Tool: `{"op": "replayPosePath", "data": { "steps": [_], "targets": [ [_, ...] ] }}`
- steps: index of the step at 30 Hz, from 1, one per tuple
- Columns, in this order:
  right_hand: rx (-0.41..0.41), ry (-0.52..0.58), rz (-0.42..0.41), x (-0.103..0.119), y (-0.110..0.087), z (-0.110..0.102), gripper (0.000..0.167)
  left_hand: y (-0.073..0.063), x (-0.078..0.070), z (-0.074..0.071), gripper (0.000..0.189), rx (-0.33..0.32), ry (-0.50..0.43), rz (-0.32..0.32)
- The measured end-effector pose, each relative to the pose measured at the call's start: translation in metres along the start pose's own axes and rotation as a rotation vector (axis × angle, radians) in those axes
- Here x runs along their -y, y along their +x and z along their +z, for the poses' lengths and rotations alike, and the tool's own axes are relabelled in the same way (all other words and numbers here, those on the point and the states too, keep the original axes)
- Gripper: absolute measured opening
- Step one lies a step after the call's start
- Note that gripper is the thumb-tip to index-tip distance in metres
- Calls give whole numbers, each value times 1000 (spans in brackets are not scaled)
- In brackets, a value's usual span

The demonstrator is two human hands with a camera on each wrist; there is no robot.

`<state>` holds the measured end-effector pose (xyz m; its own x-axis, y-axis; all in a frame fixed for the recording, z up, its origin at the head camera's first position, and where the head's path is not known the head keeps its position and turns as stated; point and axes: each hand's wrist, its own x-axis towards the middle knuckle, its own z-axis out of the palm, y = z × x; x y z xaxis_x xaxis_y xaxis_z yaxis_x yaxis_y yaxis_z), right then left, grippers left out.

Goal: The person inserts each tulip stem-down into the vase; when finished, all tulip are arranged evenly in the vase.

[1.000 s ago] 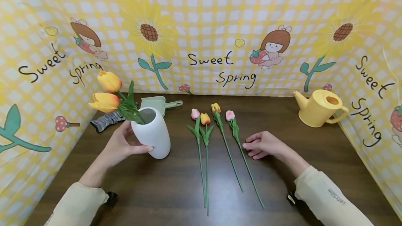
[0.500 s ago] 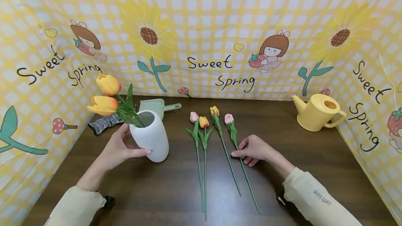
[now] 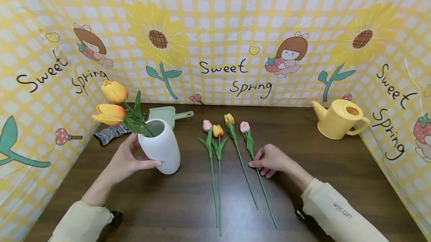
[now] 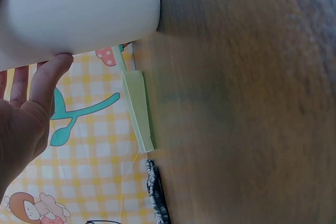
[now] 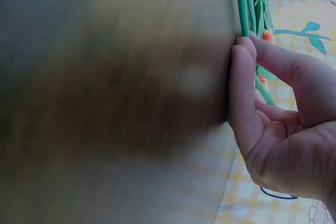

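My left hand (image 3: 129, 159) grips a white vase (image 3: 163, 150) on its left side, thumb across the front. The vase leans left, and two yellow-orange artificial tulips (image 3: 112, 114) stick out of its mouth. At the right, my right hand (image 3: 271, 161) pinches the green stem of a pink tulip (image 3: 245, 126) just below its leaves; the stem lies along the table. Left of it are a yellow tulip (image 3: 229, 118), an orange-yellow tulip (image 3: 217, 130) and another pink tulip (image 3: 207, 125). In the right wrist view, thumb and fingertips meet at the stem (image 5: 241, 3).
A yellow watering can (image 3: 340, 118) stands at the back right of the dark wooden table (image 3: 188, 204). Behind the vase lie a pale green dustpan (image 3: 163, 115) and a grey knitted cloth item (image 3: 112, 133). A checked printed cloth (image 3: 229, 28) walls the table on three sides.
My right hand has moved left from beside the rightmost pink tulip onto its stem and now pinches it. The left hand keeps its hold on the vase. The head view has shifted slightly.
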<state>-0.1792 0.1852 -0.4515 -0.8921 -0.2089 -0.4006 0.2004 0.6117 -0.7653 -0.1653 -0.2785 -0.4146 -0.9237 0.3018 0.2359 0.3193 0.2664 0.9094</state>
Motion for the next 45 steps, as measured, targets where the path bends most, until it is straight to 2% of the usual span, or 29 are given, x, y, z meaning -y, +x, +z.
{"op": "replayPosePath", "data": {
  "steps": [16,25,32,45],
  "targets": [
    [31,133,7,-5,-8,-3,27,1,-2,-1,98,2,3,11],
    [124,243,-6,-16,-6,-9,30,0,-3,-3,98,7,-2,7],
    [189,315,-25,-15,-11,-13,28,-1,-4,-3,98,12,-7,2],
    [172,417,-63,-7,-17,-29,33,0,-2,-1,94,12,-9,9]
  ]
}}
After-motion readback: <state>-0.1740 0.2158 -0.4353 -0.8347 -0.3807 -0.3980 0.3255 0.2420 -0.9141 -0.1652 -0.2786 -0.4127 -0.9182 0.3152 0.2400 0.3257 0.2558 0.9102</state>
